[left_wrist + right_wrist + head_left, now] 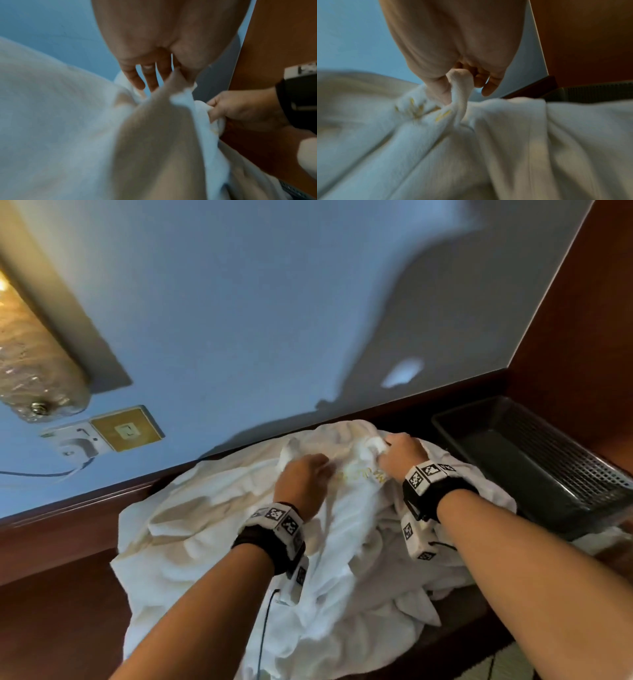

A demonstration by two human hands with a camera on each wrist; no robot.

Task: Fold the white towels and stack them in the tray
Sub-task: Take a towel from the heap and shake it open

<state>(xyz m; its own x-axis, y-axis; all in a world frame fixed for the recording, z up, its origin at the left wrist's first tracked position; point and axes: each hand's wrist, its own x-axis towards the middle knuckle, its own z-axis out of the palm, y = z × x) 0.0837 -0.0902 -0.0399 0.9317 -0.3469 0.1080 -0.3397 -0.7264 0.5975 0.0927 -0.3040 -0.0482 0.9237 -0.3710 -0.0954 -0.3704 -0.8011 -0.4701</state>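
A heap of crumpled white towels (pixel 219 542) covers the dark wooden table. The top towel (pixel 356 498) bears gold embroidery (pixel 416 109). My left hand (pixel 322 465) pinches a fold of this towel (pixel 171 121) between thumb and forefinger, its other fingers (pixel 137 79) spread. My right hand (pixel 383 448) grips a bunched fold of the same towel (pixel 460 86) near the embroidery. In the left wrist view the right hand (pixel 240 108) holds the cloth beside a wooden panel. A black mesh tray (pixel 513 460) sits to the right of the heap with nothing in it.
The wall behind the table carries a lamp (pixel 30 364), a brass switch plate (pixel 126 429) and a white plug (pixel 75 443) with a cable. A wooden side panel (pixel 582 320) rises behind the tray. The tray's mesh wall (pixel 590 93) stands close to my right hand.
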